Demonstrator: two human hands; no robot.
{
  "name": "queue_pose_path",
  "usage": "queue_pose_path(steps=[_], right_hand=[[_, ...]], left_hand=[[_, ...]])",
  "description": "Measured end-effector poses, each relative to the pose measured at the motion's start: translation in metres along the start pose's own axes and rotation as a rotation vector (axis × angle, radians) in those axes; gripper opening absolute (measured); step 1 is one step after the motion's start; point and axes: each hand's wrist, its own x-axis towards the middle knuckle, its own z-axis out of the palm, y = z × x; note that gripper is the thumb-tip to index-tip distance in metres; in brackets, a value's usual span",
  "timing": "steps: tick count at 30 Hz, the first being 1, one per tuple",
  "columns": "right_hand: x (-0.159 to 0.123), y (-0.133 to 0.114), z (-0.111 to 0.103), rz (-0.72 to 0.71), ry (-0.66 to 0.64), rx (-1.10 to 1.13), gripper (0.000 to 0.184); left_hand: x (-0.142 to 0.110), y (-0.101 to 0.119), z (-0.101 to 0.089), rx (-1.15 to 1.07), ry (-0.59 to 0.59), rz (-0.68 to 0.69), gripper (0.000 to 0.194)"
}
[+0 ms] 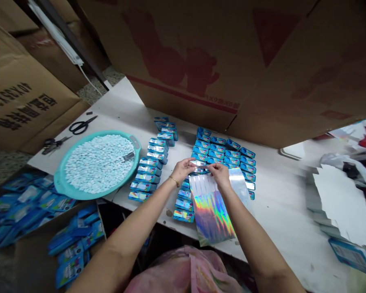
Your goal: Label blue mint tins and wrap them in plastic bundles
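Observation:
Between my two hands a narrow, shiny sticker strip [202,167] is stretched over the rows of small blue boxes [216,154]. My left hand [183,171], with a bracelet at its wrist, pinches one end. The other end is pinched by my right hand [220,175]. Just below the hands lies a silver rainbow-sheen sticker sheet [212,215], partly under my right forearm and overlapping some boxes. Light strip-shaped marks show across its upper part. To the left stands another column of blue boxes [148,170].
A turquoise basin [58,183] full of pale blue tablets sits at the left, with black scissors [79,127] behind it. A large cardboard carton [183,93] borders the table's back. Open cartons of blue packs [70,264] stand lower left. White cards [343,203] are stacked at right.

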Motion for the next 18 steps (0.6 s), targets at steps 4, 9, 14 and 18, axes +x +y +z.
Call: queue_pose_path(steps=[4,9,14,18], right_hand=[[0.015,0.010,0.026,-0.057,0.100,-0.106,0.025],[0.030,0.007,0.041,-0.110,0.172,-0.295,0.025],[0.041,0.009,0.048,-0.177,0.205,-0.505,0.023],[0.047,0.016,0.049,-0.238,0.238,-0.660,0.021]], left_hand=[[0.025,0.006,-0.031,0.119,-0.010,0.004,0.041],[0.056,0.007,-0.044,0.162,0.025,0.006,0.039],[0.080,-0.004,-0.048,0.306,0.079,0.007,0.035],[0.092,-0.015,-0.046,0.340,0.116,0.011,0.030]])
